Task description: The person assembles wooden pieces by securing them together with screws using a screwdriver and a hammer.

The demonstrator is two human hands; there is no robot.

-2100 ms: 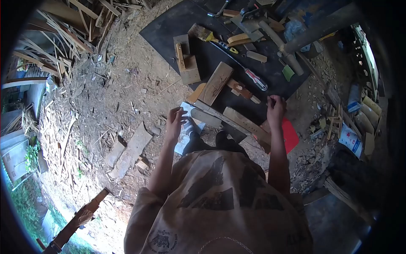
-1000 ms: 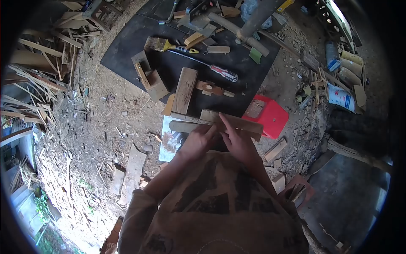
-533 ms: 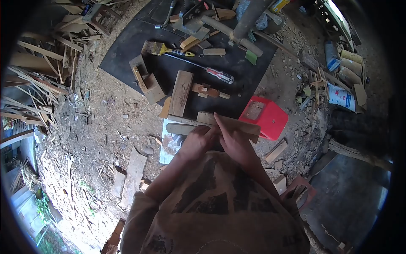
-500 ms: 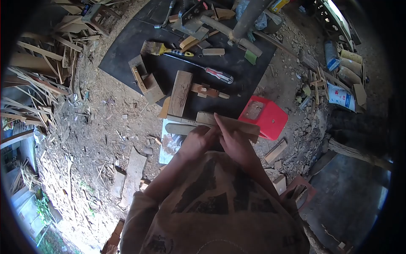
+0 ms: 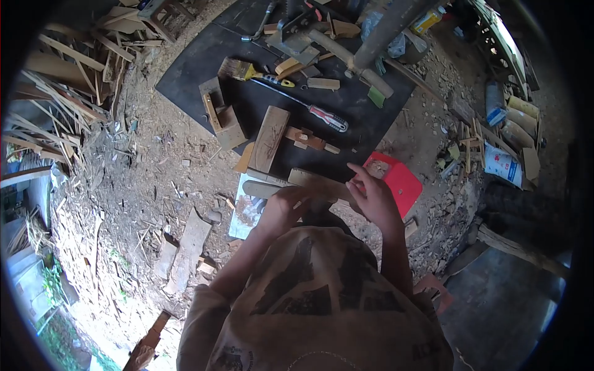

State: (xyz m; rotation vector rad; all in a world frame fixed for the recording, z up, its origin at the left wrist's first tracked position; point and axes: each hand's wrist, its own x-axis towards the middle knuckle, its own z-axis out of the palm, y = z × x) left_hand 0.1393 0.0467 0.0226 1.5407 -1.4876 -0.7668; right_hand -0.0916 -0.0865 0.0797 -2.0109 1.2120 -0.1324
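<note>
My left hand (image 5: pixel 286 209) is closed at the near end of a flat, rounded wooden piece (image 5: pixel 260 188); its fingertips are hidden, so its hold is unclear. To the right, my right hand (image 5: pixel 373 196) has its fingers apart, index finger stretched out, over the right end of a wooden bar (image 5: pixel 322 183). Beyond the hands a wooden block (image 5: pixel 270 139) lies on the black mat (image 5: pixel 201 59), with a small brown wooden tool (image 5: pixel 305 138) beside it.
A red plastic stool (image 5: pixel 405 191) stands right of my right hand. On the mat lie a screwdriver (image 5: pixel 328 118), a brush (image 5: pixel 238 69), an angled wooden piece (image 5: pixel 229 127) and metal pipes (image 5: pixel 356 62). Wood scraps (image 5: pixel 68 102) pile up at left.
My right hand has moved right, away from my left hand, and its fingers have spread. The view has shifted slightly, with the mat now farther right.
</note>
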